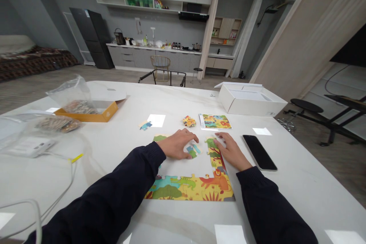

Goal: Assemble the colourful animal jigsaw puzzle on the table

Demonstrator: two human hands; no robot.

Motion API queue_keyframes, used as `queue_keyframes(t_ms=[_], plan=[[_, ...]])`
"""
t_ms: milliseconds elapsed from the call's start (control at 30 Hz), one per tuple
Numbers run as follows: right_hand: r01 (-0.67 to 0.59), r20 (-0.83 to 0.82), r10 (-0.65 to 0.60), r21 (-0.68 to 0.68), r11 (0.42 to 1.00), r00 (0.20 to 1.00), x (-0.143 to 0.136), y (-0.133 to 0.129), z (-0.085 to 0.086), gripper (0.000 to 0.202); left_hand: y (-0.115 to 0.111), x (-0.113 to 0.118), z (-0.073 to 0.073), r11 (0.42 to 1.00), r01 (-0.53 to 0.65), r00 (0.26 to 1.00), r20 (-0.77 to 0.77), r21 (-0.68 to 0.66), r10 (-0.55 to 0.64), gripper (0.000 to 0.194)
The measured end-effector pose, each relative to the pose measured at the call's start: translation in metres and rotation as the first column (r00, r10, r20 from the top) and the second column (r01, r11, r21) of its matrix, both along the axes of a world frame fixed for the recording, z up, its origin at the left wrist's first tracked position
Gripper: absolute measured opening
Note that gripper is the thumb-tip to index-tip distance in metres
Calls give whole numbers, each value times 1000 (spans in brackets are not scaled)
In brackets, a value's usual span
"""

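A partly assembled jigsaw puzzle (185, 187) with animals and trees lies on the white table, with its bottom row and right side joined. My left hand (177, 144) hovers over its left part, fingers curved and apart. Near that thumb is a loose blue-green puzzle piece (192, 152) inside the frame of joined pieces. My right hand (231, 151) is at the top of the right side, thumb and fingers apart. Its thumb touches or nearly touches a green puzzle piece (211, 142) there. The left hand hides part of the puzzle's left side.
Beyond the hands lie a small pile of pieces (189, 121), a picture card (215, 121) and blue pieces (145, 125). A phone (259, 152) is at right, a white box (251, 101) behind. Left are a yellow box (110, 112), bagged pieces (58, 123) and a cable (67, 185).
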State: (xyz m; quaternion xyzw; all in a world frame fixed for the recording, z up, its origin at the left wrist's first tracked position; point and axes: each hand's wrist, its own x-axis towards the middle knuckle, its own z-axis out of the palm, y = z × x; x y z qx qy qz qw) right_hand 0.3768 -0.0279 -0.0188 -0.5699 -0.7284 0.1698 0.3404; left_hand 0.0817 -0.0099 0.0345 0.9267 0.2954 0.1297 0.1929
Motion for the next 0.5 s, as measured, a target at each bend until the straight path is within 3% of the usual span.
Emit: queue_keyframes(t_ms=[133, 300, 500], plan=[[5, -4, -5, 5, 1000, 1000, 0, 0, 0, 41, -2, 2, -5, 997, -20, 1000, -3, -69, 20, 54], [4, -1, -4, 7, 1000, 1000, 0, 1, -1, 40, -2, 7, -11, 991, -134, 991, 9, -25, 134, 59], [-5, 8, 5, 3, 1000, 1000, 1, 2, -3, 40, 2, -2, -8, 985, -12, 1000, 12, -172, 15, 73]])
